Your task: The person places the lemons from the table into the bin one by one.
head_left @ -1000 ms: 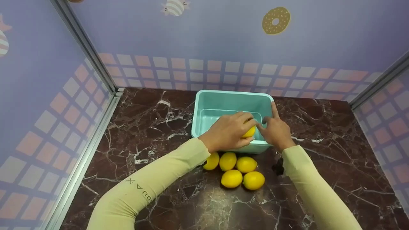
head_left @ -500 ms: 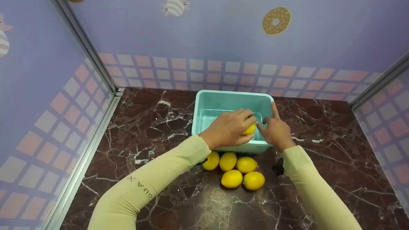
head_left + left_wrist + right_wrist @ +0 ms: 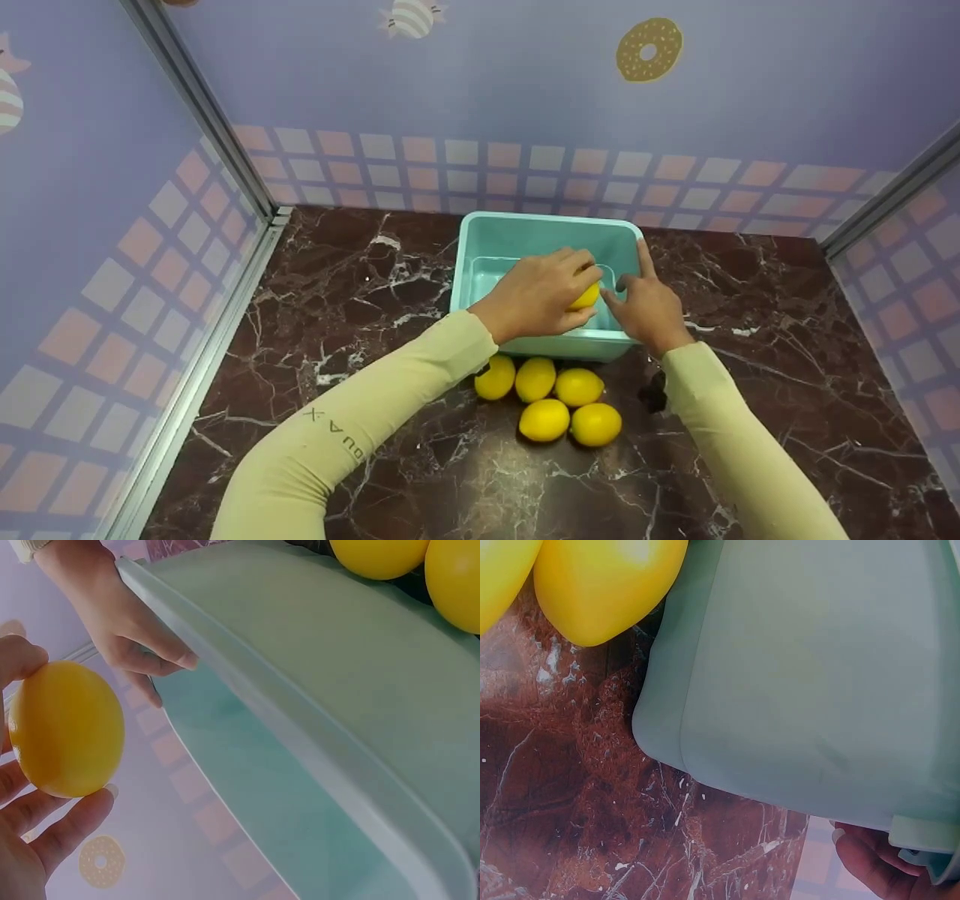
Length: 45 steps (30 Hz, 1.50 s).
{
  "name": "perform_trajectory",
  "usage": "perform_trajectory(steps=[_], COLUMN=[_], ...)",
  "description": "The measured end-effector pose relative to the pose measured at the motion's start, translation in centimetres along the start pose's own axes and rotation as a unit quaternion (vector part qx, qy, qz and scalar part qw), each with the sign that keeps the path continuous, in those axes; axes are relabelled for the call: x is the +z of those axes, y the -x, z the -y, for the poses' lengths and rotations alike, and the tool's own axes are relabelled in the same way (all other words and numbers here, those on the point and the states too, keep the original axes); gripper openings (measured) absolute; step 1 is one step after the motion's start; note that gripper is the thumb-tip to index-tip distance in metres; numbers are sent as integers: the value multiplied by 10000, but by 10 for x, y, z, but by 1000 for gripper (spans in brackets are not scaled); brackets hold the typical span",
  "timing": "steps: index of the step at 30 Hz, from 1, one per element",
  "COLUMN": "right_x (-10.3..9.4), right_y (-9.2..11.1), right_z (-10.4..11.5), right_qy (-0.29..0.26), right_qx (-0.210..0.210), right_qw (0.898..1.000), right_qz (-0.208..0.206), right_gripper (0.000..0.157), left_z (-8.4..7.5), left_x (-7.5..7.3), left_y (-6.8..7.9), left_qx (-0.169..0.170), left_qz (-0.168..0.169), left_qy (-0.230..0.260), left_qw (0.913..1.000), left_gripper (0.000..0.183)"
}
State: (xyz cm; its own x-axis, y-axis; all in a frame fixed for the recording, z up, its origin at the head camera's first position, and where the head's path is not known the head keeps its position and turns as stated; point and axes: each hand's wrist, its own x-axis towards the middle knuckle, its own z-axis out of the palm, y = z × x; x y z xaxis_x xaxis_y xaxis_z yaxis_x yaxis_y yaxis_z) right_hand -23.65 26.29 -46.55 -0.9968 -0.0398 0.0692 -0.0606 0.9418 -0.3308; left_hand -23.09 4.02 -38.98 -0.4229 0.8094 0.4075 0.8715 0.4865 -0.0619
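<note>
My left hand [image 3: 534, 294] holds a yellow lemon [image 3: 585, 297] above the pale teal plastic basin [image 3: 551, 236]. Seen from the left wrist, the thumb and fingertips pinch this lemon [image 3: 67, 729] from opposite sides, clear of the basin rim [image 3: 300, 720]. At the basin's right wall, my right hand [image 3: 646, 311] grips the rim, its index finger stretched along the edge and its thumb over the inside. The right wrist view catches only part of that hand [image 3: 874, 862] under the rim, beside the basin's outer wall [image 3: 810, 682].
Several lemons [image 3: 544, 420] lie in a cluster on the dark marbled tabletop [image 3: 360, 450], just in front of the basin. A patterned purple wall [image 3: 525, 90] stands close behind, and another panel [image 3: 82, 247] borders the left side.
My left hand has shifted slightly away from me and upward in the head view, carrying the lemon with it. The right hand and the basin stay where they were.
</note>
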Motion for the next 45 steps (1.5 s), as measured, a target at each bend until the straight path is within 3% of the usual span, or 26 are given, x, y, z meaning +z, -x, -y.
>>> perform_trajectory(steps=[25,45], right_x=[-2,0], right_y=[-4,-1], right_z=[-2,-1], right_qy=[-35,-47], right_qx=[88,99], right_qw=[9998,9999], right_qz=[165,90], right_gripper=[45,47], left_z=[10,16], left_x=[2,4], left_y=[-19,-24], left_qx=[-169,-276], left_qz=[284,445], left_qy=[-116,-175], left_qw=[9994,9985], left_gripper=[35,37])
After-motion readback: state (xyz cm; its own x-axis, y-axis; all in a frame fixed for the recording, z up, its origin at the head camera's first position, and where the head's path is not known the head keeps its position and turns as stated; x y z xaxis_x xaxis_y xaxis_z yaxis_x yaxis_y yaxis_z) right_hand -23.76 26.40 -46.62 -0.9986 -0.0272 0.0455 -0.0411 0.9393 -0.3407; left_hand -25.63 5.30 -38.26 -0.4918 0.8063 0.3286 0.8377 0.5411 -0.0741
